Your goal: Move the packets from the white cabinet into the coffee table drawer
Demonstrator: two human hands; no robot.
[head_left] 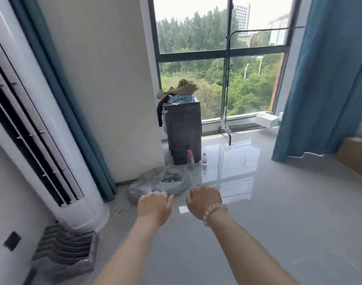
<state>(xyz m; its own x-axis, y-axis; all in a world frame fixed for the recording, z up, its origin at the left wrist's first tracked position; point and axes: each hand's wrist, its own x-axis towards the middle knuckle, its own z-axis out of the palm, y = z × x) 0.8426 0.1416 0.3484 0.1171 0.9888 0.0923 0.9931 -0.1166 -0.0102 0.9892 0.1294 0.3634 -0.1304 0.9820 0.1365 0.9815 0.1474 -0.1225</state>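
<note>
Both arms stretch over the glossy floor [278, 223], left hand [154, 206] and right hand [204, 199] level; fingers curled under, palms hidden, so any hold cannot be told; packets, white cabinet and coffee table drawer all out of view, neither hand evidently nearer; plastic bag [165, 182], two bottles [204, 159] and a dark box [184, 130] lie ahead.

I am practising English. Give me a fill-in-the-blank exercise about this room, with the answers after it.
1. The bead bracelet is on the person's ___ wrist.
2. On the floor beside the dark boxes stand ___ bottles with red caps.
3. The curtain to the right of the window is ___.

Answers: right; two; blue.
</note>
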